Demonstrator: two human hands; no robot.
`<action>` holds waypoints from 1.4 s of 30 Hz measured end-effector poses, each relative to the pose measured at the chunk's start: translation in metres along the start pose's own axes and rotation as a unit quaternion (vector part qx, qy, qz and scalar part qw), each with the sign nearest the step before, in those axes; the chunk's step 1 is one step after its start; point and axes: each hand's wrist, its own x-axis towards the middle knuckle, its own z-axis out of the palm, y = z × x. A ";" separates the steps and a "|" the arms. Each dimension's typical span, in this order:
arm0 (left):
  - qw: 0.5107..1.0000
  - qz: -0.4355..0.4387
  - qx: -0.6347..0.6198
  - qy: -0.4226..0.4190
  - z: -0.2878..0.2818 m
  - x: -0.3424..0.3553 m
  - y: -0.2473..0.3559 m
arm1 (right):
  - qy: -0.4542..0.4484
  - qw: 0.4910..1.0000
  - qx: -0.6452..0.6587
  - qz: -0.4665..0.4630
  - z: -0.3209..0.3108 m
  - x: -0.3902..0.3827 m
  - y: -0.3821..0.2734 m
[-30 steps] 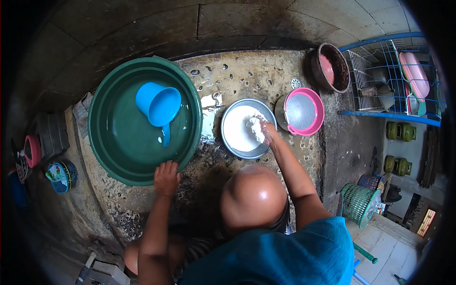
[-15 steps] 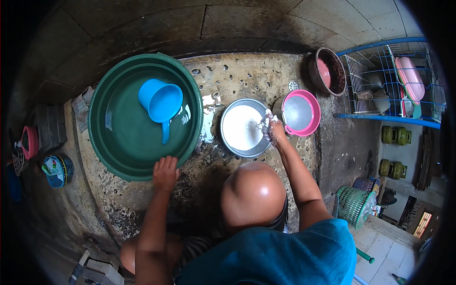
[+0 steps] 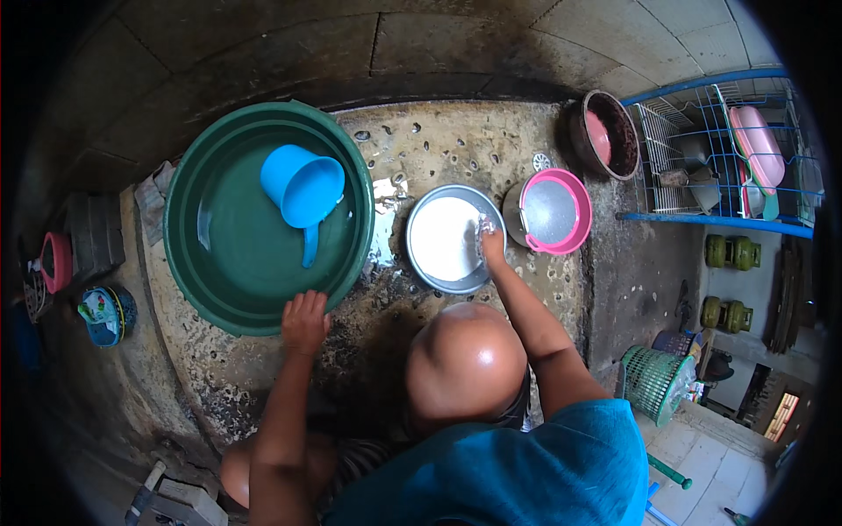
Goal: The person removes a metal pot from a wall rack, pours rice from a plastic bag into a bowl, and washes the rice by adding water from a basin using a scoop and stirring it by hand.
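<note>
My left hand [image 3: 305, 323] rests with its fingers bent over the near rim of a large green tub [image 3: 197, 294]. Water fills the tub, and a blue dipper [image 3: 289, 175] floats in it with its handle towards me. To the right, a round metal pan [image 3: 421, 270] holds something milky white [image 3: 445, 237]. My right hand [image 3: 491, 241] reaches into the pan at its right side; its fingertips are down in the white contents and hidden. Close by on the right stands a pot with a pink strainer [image 3: 574, 188] on top.
A worn brown-and-pink basin [image 3: 610, 131] leans near a blue-framed dish rack [image 3: 728, 158] at the far right. A small drain cover [image 3: 541, 161] lies by the pot. Green gas cylinders [image 3: 732, 252] and a green basket [image 3: 653, 381] are farther right. A wall [image 3: 421, 44] closes off the back.
My right hand, coated with white bits, was above the pan's right rim and has moved left and down into the pan. The dipper has drifted slightly right. My left hand stays on the tub.
</note>
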 end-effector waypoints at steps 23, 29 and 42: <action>1.000 -0.010 0.029 -0.007 0.001 -0.008 -0.004 | -0.165 0.729 -0.576 -0.331 0.069 -0.025 -0.023; 1.000 -0.003 0.023 -0.017 0.002 -0.007 -0.002 | -0.124 0.962 -0.142 -0.196 0.061 0.004 0.000; 0.999 0.006 0.041 -0.007 0.001 -0.011 -0.007 | -0.061 0.998 -0.021 0.013 0.010 -0.043 -0.074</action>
